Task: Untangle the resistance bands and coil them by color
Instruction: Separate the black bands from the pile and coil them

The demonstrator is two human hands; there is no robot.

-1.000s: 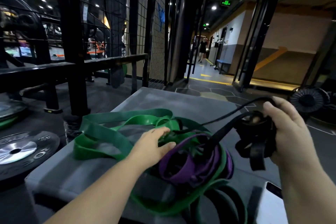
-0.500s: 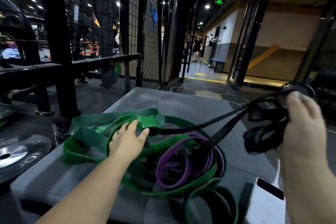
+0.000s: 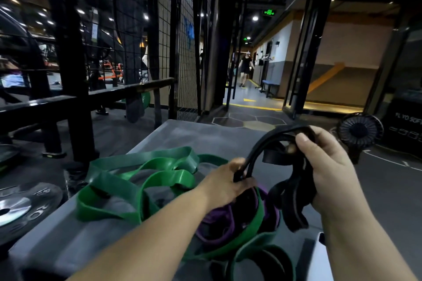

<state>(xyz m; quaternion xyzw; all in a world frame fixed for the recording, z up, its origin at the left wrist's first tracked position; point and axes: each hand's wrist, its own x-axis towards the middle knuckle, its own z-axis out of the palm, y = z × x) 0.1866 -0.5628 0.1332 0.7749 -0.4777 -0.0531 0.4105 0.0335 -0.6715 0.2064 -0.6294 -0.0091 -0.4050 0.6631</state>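
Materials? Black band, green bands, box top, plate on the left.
Black band: looks like matte rubber or latex; flat strip flopping in soft loops. Green bands: same kind, slight sheen, twisting without creases. Box top: grey, matte, maybe vinyl over padding; unclear. Plate: black, likely rubber-coated, with shiny metal hub.

The left forearm (image 3: 148, 235) and right forearm (image 3: 356, 242) are bare for as far as they show. The left hand (image 3: 225, 186), slightly blurred, and the right hand (image 3: 328, 166) are bare too. The right thumbnail (image 3: 301, 138) is short and plain.
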